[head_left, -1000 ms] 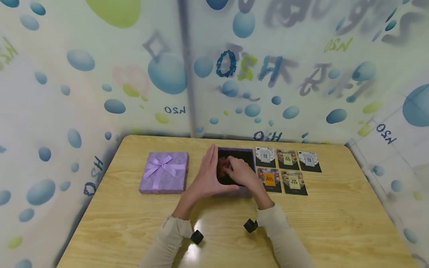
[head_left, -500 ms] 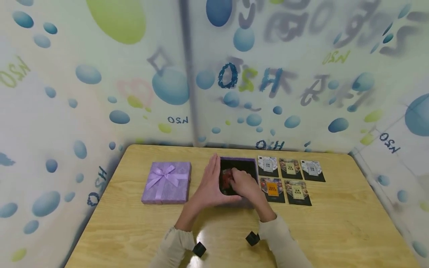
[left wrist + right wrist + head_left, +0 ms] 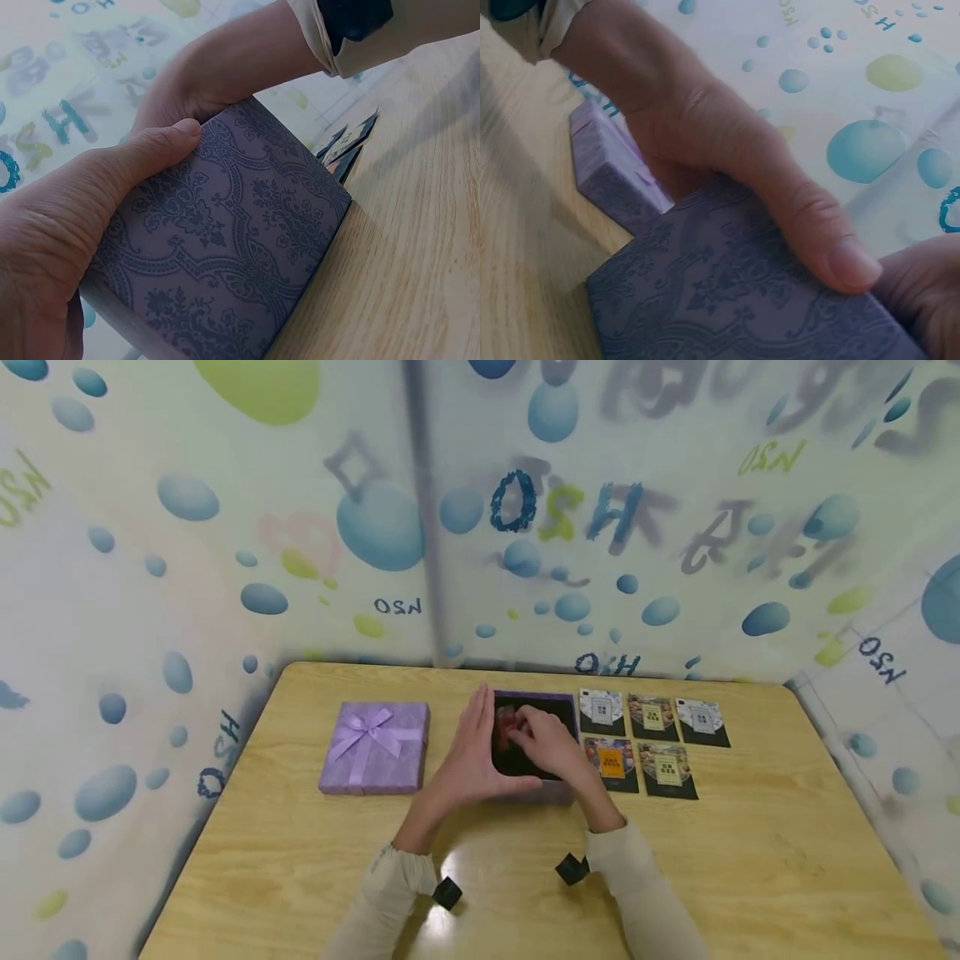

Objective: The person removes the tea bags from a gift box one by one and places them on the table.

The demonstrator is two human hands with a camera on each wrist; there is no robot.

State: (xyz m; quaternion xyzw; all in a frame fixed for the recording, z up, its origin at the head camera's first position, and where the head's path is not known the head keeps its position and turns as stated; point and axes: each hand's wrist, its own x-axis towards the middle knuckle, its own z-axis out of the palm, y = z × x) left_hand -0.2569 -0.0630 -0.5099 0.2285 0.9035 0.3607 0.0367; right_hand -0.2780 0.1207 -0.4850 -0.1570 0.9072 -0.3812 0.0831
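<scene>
In the head view, my left hand [image 3: 474,760] lies along the near left corner of an open purple box [image 3: 551,791], its fingers straight up the left side and thumb along the front rim. The left wrist view shows that thumb on the rim of the patterned front wall [image 3: 225,225]. My right hand [image 3: 551,743] reaches over the front wall into the black inside, its curled fingers pinching a small, shiny red packet [image 3: 506,725] at the left. The right wrist view shows the right thumb [image 3: 810,217] over the rim; its other fingers are hidden there.
A purple lid with a ribbon bow [image 3: 375,747] rests left of the box. Several flat printed packets lie in two rows to its right, among them one with an orange label [image 3: 611,762]. A patterned wall [image 3: 480,527] stands behind the wooden table [image 3: 750,860].
The right hand's fingers have shifted slightly within the box, and the red packet shows at its left side. The left hand stays at the box's corner. The head view has tilted down and back up.
</scene>
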